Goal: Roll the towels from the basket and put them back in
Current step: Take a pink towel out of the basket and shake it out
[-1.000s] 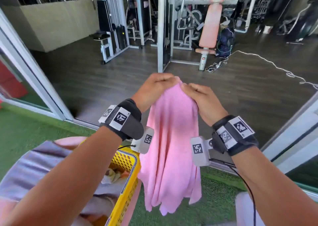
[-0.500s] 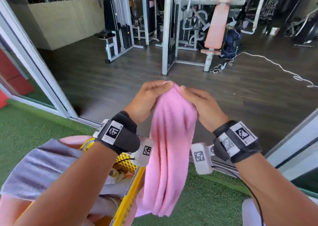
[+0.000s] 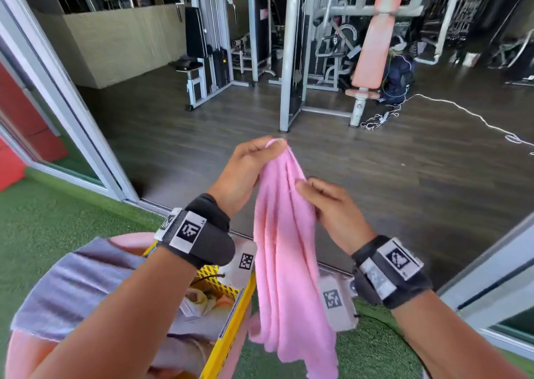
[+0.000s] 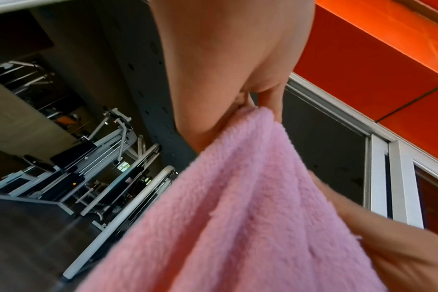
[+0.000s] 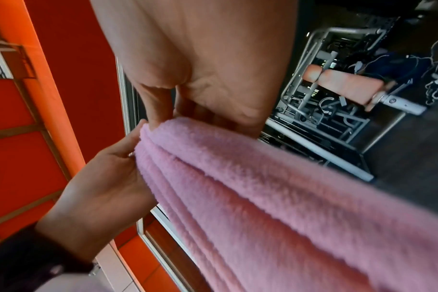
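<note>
A pink towel (image 3: 289, 263) hangs in long folds in front of me, its lower end beside the yellow basket (image 3: 231, 323). My left hand (image 3: 270, 147) pinches the towel's top end, also seen in the left wrist view (image 4: 250, 104). My right hand (image 3: 306, 186) grips the towel's right edge a little lower; in the right wrist view its thumb and fingers pinch the fluffy pink towel (image 5: 263, 187) at its edge. A lilac towel (image 3: 81, 286) is draped over the basket's near side, and other crumpled cloths (image 3: 202, 297) lie inside.
I stand on green artificial turf (image 3: 57, 219) at a sliding-door track (image 3: 95, 136). Beyond it lies a dark wooden gym floor (image 3: 202, 147) with weight machines (image 3: 291, 60), a salmon bench (image 3: 372, 46) and a white cable (image 3: 462, 110).
My right hand has slid down from the towel's top to its right edge. My left hand keeps the top end. The towel has gathered into a narrower hanging bunch.
</note>
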The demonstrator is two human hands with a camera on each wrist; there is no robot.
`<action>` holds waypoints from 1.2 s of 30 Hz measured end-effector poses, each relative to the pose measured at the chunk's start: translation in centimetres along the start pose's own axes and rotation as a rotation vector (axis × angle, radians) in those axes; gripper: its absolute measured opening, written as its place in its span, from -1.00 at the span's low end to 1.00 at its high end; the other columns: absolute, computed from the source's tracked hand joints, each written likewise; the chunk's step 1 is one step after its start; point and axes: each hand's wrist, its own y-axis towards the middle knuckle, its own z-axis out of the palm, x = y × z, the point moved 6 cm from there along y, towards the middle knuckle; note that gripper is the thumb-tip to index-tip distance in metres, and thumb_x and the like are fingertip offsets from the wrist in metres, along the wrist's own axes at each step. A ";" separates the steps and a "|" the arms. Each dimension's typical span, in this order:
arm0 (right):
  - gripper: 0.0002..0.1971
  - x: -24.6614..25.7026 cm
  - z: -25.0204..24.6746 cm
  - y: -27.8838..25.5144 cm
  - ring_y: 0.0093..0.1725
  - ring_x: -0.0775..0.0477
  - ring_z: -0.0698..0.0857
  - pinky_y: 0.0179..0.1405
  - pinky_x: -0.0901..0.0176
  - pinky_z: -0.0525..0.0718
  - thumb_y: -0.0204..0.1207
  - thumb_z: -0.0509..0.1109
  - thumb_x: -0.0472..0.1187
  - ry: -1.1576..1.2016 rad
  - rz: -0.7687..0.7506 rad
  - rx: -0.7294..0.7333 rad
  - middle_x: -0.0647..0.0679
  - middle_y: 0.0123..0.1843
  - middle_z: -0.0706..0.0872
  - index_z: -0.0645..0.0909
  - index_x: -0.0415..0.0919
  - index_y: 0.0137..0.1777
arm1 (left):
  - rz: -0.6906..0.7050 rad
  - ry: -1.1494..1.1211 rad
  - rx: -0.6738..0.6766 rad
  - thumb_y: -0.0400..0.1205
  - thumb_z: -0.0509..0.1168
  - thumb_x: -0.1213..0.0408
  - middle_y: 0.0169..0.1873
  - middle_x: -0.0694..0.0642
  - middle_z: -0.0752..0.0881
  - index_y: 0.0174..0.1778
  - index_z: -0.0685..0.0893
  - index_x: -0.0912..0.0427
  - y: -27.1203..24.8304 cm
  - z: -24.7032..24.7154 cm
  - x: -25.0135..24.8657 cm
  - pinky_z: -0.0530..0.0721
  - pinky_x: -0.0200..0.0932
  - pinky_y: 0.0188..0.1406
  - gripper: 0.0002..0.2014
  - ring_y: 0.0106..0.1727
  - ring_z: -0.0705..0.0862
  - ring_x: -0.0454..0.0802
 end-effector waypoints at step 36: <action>-0.48 2.9 -1.0 4.5 -0.17 -0.04 0.43 -0.12 -0.01 0.39 0.58 0.32 0.05 -0.177 -0.147 -0.086 -0.17 -0.23 0.48 0.55 -0.55 -0.12 | -0.020 0.067 0.144 0.70 0.25 0.18 -0.05 0.31 0.67 0.06 0.60 0.53 1.7 -0.4 2.0 0.56 0.07 0.08 -0.63 0.00 0.61 0.11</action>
